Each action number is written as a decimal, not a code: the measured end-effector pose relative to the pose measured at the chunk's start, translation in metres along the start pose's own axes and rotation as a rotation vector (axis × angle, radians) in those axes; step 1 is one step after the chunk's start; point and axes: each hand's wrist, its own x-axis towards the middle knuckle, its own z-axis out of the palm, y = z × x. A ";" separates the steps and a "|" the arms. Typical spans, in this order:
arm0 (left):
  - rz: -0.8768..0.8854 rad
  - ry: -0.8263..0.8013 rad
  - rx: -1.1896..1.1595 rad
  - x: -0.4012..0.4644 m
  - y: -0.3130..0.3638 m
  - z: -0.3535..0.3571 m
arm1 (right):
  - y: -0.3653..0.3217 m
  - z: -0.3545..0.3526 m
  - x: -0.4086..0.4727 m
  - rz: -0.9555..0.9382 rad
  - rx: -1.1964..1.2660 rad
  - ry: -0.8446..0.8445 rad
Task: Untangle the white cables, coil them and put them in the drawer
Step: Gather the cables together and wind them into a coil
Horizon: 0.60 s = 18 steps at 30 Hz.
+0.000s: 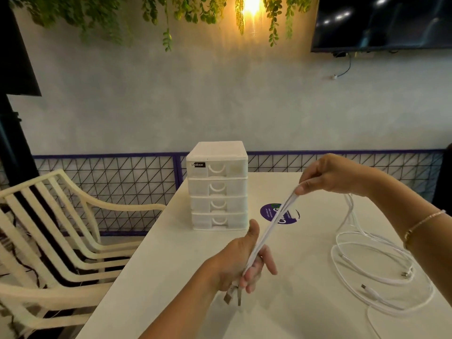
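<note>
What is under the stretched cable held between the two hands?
Under the stretched cable lies a round purple sticker on the white table. The strands cross its middle, covering part of its print.

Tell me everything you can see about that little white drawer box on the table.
The drawer box is a small tower of whitish, slightly see-through plastic with a flat lid-like top. It has four drawers stacked one above another, each with a curved cut-out handle in the middle, and all four look closed. A small black label sits at the top drawer's left corner. It stands upright near the far left edge of the white table, in front of the wall. Neither hand nor any cable touches it.
</note>
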 end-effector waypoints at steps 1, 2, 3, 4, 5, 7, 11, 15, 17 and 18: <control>-0.008 -0.061 -0.107 0.001 -0.001 0.001 | 0.002 0.000 0.002 -0.001 0.027 -0.012; -0.007 -0.127 -0.194 0.002 -0.002 0.002 | 0.004 0.001 0.004 0.001 0.047 -0.019; 0.009 -0.196 -0.266 0.003 -0.003 0.002 | 0.005 0.002 0.006 0.003 0.064 -0.027; 0.032 -0.271 -0.322 0.005 -0.004 0.003 | 0.007 0.004 0.008 0.008 0.086 -0.037; 0.056 -0.348 -0.376 0.005 -0.004 0.004 | 0.009 0.005 0.010 0.013 0.122 -0.049; 0.099 -0.460 -0.473 0.006 -0.002 0.004 | 0.013 0.006 0.012 0.019 0.233 -0.078; 0.169 -0.554 -0.585 0.005 0.004 0.000 | 0.022 0.014 0.013 0.039 0.359 -0.136; 0.178 -0.596 -0.678 0.003 0.004 -0.003 | 0.028 0.031 0.012 0.149 0.116 -0.200; 0.194 -0.612 -0.700 0.004 0.003 -0.004 | 0.024 0.037 0.012 0.192 -0.052 -0.192; 0.199 -0.610 -0.698 0.004 0.003 -0.004 | 0.020 0.041 0.012 0.175 -0.108 -0.143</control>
